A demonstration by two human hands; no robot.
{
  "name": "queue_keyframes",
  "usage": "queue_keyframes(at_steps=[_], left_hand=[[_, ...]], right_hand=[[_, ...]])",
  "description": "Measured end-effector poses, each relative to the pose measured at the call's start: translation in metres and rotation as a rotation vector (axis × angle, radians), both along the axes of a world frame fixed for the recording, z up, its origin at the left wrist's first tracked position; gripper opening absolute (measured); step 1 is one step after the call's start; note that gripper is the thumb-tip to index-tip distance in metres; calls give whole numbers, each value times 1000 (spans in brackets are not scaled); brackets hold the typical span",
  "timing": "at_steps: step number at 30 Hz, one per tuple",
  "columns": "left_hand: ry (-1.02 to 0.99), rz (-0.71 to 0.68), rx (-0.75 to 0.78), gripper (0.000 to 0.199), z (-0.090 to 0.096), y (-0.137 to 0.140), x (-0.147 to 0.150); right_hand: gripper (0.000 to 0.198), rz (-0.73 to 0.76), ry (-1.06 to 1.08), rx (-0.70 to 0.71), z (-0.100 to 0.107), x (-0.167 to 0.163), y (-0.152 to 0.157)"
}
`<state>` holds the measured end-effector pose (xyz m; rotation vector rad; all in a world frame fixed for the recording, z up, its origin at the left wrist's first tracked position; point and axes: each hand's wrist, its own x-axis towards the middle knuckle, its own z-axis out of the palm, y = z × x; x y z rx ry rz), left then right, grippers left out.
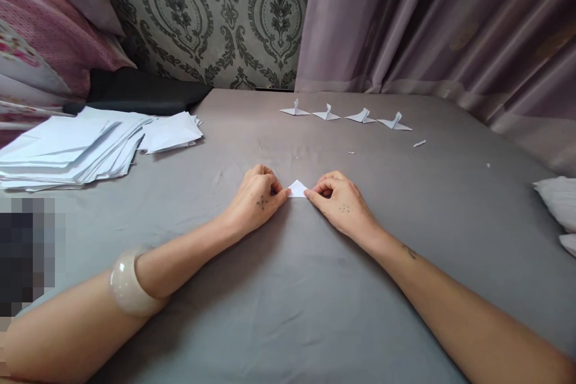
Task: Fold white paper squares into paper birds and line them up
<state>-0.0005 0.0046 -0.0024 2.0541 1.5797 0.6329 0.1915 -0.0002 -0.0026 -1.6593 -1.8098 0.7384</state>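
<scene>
Pinching a small white paper triangle (297, 189) from both sides, the two hands meet on the grey bed sheet (279, 312). The left hand (255, 199) has its fingers curled closed and its fingertips press on the left corner of the triangle. The right hand (341, 204) is curled in the same way and its fingertips hold the right corner. So the triangle lies flat on the sheet exactly between the two grips, with its point directed away from the person, and only the middle part of it is visible. The left forearm wears one pale bangle (128, 284).

Behind the triangle, near the curtain (441, 24), four folded paper birds (346, 114) stand in one row, each a little apart from the next. To the right of this row lies one small paper scrap (419, 143), and a few tiny crumbs of paper are scattered between the row and the triangle. Far to the left of the triangle there is one loose stack of white sheets (76, 144), too many to count. At the right edge, well apart from the triangle, one white pillow (558, 198) is partly seen
</scene>
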Motion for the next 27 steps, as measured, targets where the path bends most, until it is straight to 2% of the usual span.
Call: queue_keyframes(at_steps=[6, 12, 16, 20, 27], left_hand=[[41, 28, 54, 16, -6, -3, -1], [34, 90, -75, 9, 1, -5, 1], [12, 101, -132, 7, 5, -3, 1], [7, 103, -151, 8, 5, 0, -1], [11, 78, -152, 13, 8, 2, -3]], right_hand=[[14, 18, -6, 18, -2, 2, 1], [6, 64, -12, 57, -2, 5, 0], [9, 105, 25, 61, -3, 8, -1], [11, 124, 36, 44, -3, 11, -1], [9, 70, 17, -34, 5, 11, 0]])
